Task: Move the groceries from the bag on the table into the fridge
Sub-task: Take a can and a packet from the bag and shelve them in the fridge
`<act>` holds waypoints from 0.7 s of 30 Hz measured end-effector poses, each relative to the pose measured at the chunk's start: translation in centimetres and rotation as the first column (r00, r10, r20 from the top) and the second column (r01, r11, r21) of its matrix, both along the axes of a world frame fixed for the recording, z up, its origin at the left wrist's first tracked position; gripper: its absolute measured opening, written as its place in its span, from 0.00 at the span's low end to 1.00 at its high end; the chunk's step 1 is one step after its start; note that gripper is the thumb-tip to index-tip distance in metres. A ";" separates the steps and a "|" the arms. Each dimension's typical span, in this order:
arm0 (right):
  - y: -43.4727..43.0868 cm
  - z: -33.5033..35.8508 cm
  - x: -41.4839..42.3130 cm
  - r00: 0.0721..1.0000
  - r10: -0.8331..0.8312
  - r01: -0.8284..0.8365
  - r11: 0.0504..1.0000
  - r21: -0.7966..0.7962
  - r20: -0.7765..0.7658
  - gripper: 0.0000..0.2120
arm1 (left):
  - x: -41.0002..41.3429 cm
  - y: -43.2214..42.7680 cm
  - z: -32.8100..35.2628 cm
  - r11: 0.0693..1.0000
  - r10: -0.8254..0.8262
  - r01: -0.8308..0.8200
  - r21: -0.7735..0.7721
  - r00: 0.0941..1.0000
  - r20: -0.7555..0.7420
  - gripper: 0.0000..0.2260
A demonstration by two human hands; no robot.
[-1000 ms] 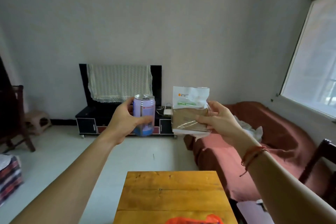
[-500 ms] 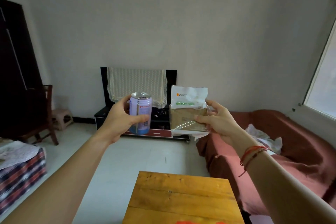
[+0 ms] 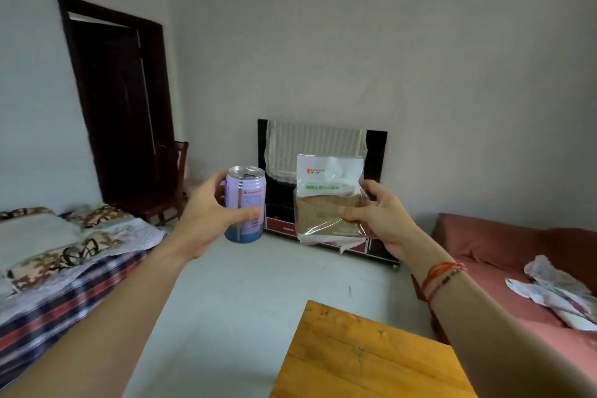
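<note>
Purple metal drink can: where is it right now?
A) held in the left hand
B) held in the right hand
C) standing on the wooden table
A: the left hand is curled round the purple metal drink can, held up in the air, while the right hand pinches a clear-and-white plastic packet with brown contents.

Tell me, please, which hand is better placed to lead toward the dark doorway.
Left, probably: the left hand, gripping the can, is on the side of the doorway; the right hand holds the packet nearer the sofa.
</note>
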State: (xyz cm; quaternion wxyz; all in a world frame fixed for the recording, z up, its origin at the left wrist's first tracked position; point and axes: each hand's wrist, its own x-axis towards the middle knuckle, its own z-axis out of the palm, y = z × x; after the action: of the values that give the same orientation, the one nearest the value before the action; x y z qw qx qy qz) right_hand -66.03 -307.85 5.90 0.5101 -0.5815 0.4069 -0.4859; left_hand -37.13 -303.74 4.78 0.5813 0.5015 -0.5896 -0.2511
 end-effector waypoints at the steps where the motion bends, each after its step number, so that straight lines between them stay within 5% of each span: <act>1: -0.1 0.0 1.3 1.000 0.020 -0.020 1.000 -0.002 -0.003 0.26 | 1.0 0.6 0.0 1.000 0.018 -0.018 0.000 1.000 -0.010 0.27; 13: 0.2 -2.7 22.4 0.937 0.347 -0.344 0.938 0.049 -0.049 0.28 | 17.4 11.4 -0.8 0.928 0.367 -0.362 0.084 0.929 -0.051 0.28; 21: 0.8 -3.2 33.5 0.780 0.621 -0.619 0.784 0.049 -0.077 0.27 | 21.9 18.7 -1.5 0.790 0.610 -0.600 0.127 0.791 -0.059 0.26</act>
State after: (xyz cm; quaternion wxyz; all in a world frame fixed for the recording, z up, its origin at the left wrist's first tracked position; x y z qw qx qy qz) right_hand -32.57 -307.02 2.67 0.6288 -0.6986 0.2204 -0.2607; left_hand -15.19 -285.09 3.28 0.6325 0.6799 -0.3557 -0.1055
